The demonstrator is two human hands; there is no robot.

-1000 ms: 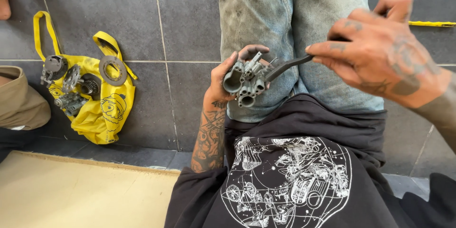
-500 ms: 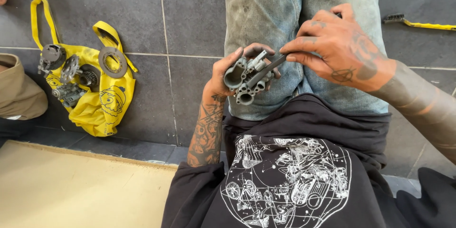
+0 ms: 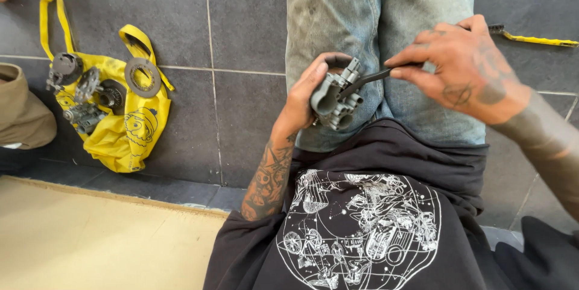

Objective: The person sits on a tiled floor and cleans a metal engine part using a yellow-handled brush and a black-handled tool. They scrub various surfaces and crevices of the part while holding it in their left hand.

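My left hand (image 3: 307, 94) grips a grey metal carburetor body (image 3: 335, 100) over my lap, against my faded blue jeans (image 3: 374, 18). My right hand (image 3: 458, 66) pinches a thin dark tool (image 3: 368, 80) whose tip rests on the top of the carburetor body. Both forearms are tattooed. My black printed shirt (image 3: 362, 229) fills the lower middle of the view.
A yellow cloth bag (image 3: 123, 127) lies on the dark grey floor tiles (image 3: 241, 24) at the left, with several grey metal engine parts (image 3: 84, 88) and a round disc (image 3: 143, 77) on it. A yellow-handled brush (image 3: 531, 38) lies at the upper right. A beige mat (image 3: 90, 242) covers the lower left.
My right hand has moved left and down, bringing the dark tool's tip onto the carburetor body. My left hand keeps its hold.
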